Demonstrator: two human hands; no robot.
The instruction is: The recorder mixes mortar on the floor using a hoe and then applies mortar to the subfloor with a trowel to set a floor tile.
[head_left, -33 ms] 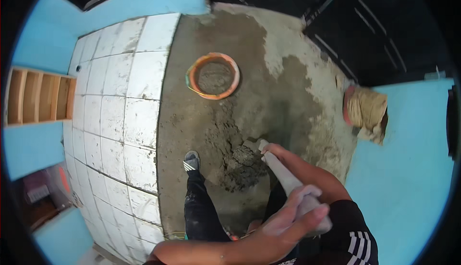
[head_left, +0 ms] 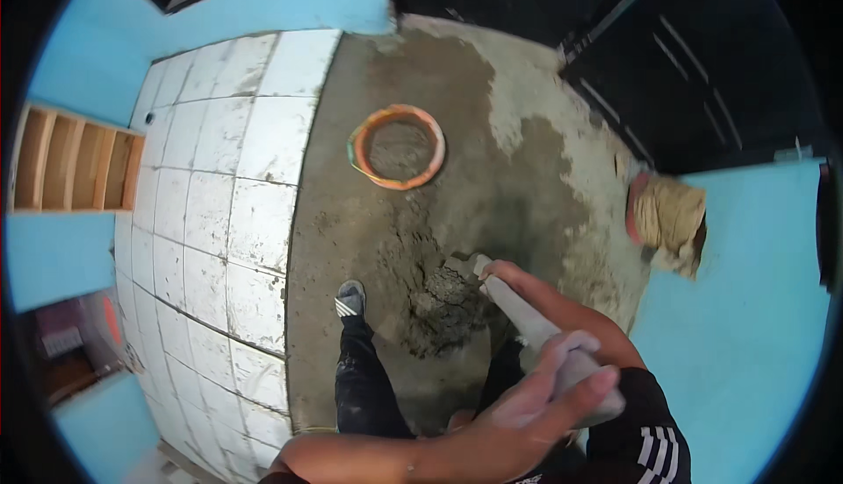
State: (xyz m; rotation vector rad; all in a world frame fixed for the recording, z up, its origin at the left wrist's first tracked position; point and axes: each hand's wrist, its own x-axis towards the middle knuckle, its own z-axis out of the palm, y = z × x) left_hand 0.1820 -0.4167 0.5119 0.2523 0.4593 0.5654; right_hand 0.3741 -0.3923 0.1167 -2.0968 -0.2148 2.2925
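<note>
Grey handle (head_left: pixel 520 311) slants through the grip of both hands (head_left: pixel 546 394).

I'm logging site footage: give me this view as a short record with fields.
Left hand: grips near end of grey tool
Right hand: grips it farther along, toward mortar pile
Basin: orange-rimmed, grey mix inside, beyond the pile
Left side: white floor tiles, wooden shelf unit
Right side: crumpled tan sack beside blue wall
</note>
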